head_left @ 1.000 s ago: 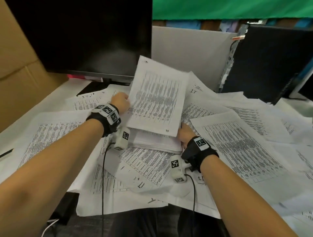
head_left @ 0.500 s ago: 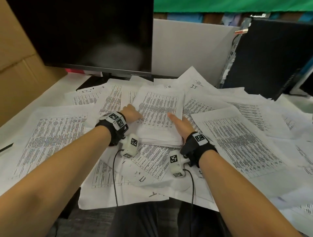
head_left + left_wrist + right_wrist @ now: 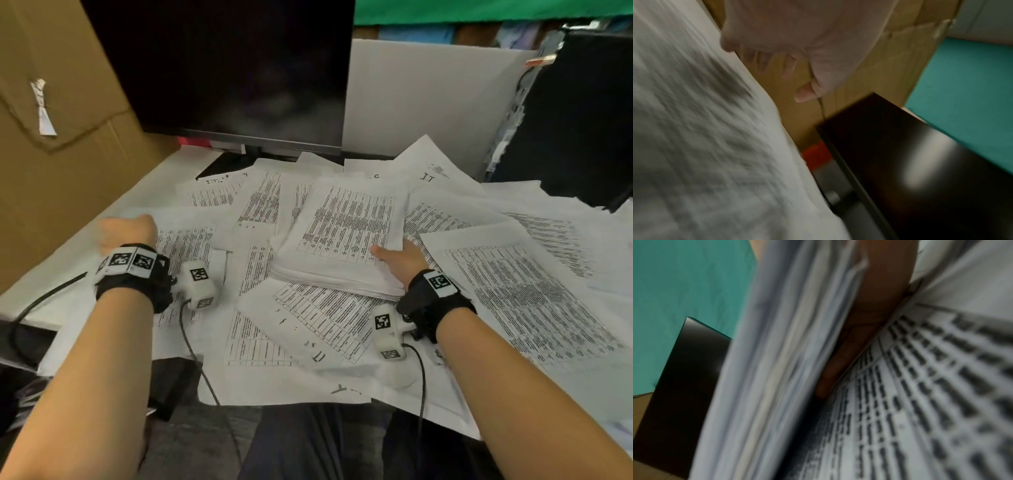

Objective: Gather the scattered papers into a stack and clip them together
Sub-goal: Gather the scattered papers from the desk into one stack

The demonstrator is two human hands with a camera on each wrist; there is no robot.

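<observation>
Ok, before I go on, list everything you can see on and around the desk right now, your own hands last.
paper stack: one, white printed sheets, desk centre.
loose sheets: many, white with tables, scattered over the desk round the stack.
monitor: one, black, screen dark, behind the papers.
cardboard box: one, brown, left of the desk.
partition panel: one, grey-white, behind the desk.
dark case: one, black, back right.
green cloth: one, top background.
clip: none visible.
left hand: over the far-left sheets, grip unclear.
right hand: grips the stack's near right corner, thumb on top.
</observation>
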